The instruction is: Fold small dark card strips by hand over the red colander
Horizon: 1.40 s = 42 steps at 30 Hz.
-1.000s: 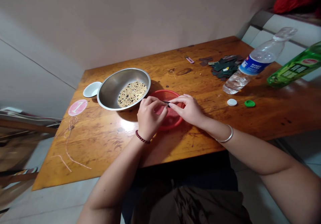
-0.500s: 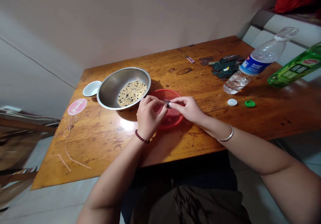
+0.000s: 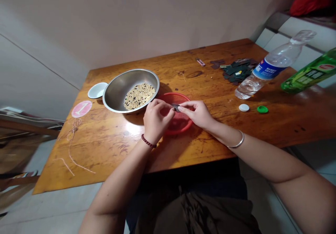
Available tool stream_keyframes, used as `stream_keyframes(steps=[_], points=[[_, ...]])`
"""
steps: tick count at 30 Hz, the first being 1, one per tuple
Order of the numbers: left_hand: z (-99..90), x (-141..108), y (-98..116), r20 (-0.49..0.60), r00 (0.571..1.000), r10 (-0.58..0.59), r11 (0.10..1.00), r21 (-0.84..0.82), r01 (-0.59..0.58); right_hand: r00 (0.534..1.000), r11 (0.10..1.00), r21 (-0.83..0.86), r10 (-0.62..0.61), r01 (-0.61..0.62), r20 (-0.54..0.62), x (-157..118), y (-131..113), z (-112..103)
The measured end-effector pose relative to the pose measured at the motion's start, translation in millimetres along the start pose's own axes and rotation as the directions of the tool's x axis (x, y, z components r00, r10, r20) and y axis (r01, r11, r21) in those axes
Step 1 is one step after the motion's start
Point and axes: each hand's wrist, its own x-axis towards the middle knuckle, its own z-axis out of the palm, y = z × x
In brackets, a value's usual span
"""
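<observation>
A small, flat, dark strip (image 3: 176, 107), partly hidden by fingers, is pinched between the thumb and fingertips of the left hand (image 3: 158, 118) and right hand (image 3: 198, 113), above a red mesh basket (image 3: 182, 128). Left, a steel bowl (image 3: 114, 93) holds pale and black grains.

Domestic interior, apparently a living or dining room in a home. A varnished orange-brown wooden table (image 3: 105, 136) adjoins a plain pale painted wall (image 3: 157, 24); beneath lies a floor of pale square tiles (image 3: 49, 213). At right, a low white cabinet (image 3: 286, 27) bears a bundle of bright red material (image 3: 312, 3). Household ware on the table includes a wide stainless-steel bowl (image 3: 114, 96), a round red plastic basket (image 3: 181, 122) and a clear blue-labelled drink bottle (image 3: 271, 68).
</observation>
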Motion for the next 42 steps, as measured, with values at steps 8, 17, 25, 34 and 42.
stream_keyframes(steps=[8,17,25,34,42], points=[[2.4,-1.0,-1.1,-0.005,1.000,0.002,1.000,-0.002,-0.002,0.986,0.954,-0.267,-0.155,0.134,-0.057,-3.5,-7.8,0.2],[4.0,-2.1,-1.0,0.009,1.000,-0.023,0.999,-0.024,0.023,0.992,0.976,-0.200,-0.103,0.088,-0.069,-3.3,-6.2,0.4],[5.0,-3.4,-0.1,-0.018,1.000,0.000,1.000,-0.016,0.000,0.998,0.996,-0.086,-0.044,0.040,-0.048,-0.9,-3.0,-0.5],[5.9,-2.7,-1.6,-0.043,0.998,-0.039,0.998,-0.061,0.036,0.999,0.996,-0.086,-0.036,0.034,-0.032,-1.1,-2.5,0.2],[7.7,-1.2,-3.6,-0.069,0.997,-0.024,0.996,-0.086,0.017,0.998,0.993,-0.097,-0.064,0.061,-0.023,-1.9,-1.8,-0.2]])
